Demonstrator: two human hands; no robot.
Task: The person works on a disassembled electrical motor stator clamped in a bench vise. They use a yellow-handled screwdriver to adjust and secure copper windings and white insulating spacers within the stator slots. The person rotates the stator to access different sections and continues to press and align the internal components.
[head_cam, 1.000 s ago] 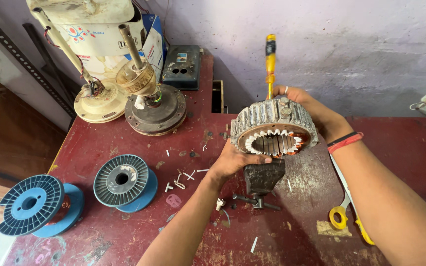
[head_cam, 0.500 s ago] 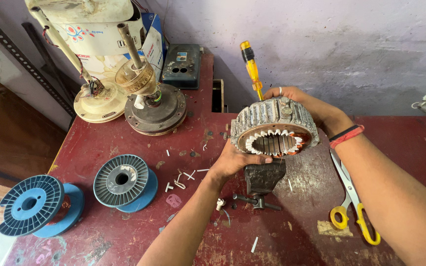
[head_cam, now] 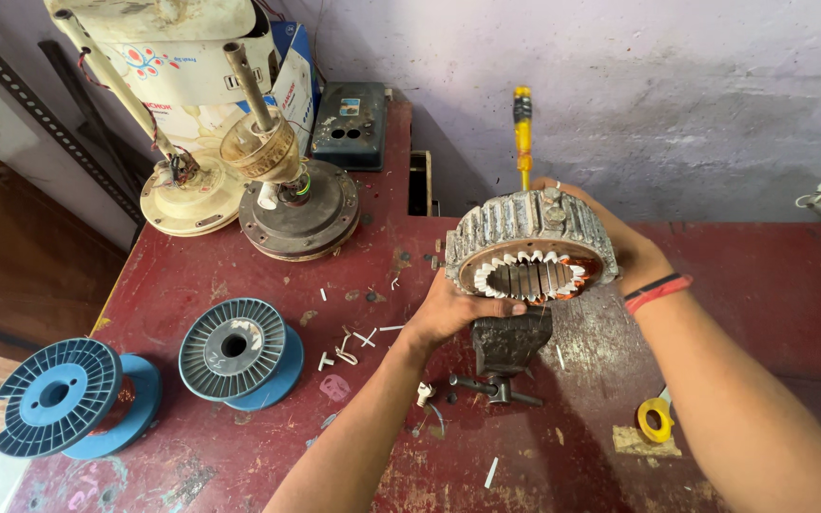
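A motor stator (head_cam: 531, 249), a ribbed metal ring with copper windings and white slot insulation, is held on edge above the small bench vise (head_cam: 510, 347) near the middle of the red workbench (head_cam: 239, 275). The left hand (head_cam: 448, 312) is closed on the near-left rim, thumb laid across the face below the bore. The right hand (head_cam: 620, 242) is wrapped round the far-right rim, and a yellow-handled screwdriver (head_cam: 523, 133) is gripped in the same fingers.

Over the last second the screwdriver has been swung: from upright it was tipped leftward, and it is now returned to near vertical behind the stator. The stator itself has barely shifted over the vise. It is judged that the tool is being repositioned in the grip rather than applied to the windings.

To the left, two blue wire spools (head_cam: 239, 351) lie flat; at the far left a fan motor (head_cam: 292, 204) with upright shaft stands. Yellow-handled scissors (head_cam: 656, 418) lie near right.
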